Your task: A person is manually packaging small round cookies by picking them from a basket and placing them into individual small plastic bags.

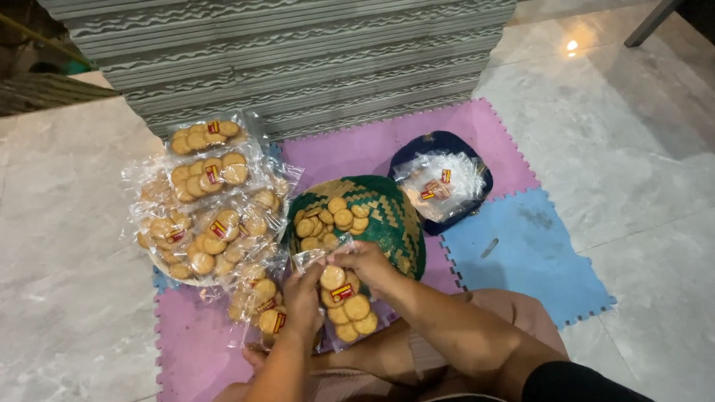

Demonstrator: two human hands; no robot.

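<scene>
We grip a clear bag of biscuits [346,300] with both hands, left hand [304,297] and right hand [368,264] closed on its top, just before the woven basket [393,215], finished packs [204,196] piled alongside.

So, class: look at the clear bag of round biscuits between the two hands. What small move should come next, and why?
Probably close the top of the clear bag. It already looks full of round biscuits, and the left hand and right hand both pinch its open upper edge. More loose biscuits lie in the green woven basket, and filled packs are piled to the left.
</scene>
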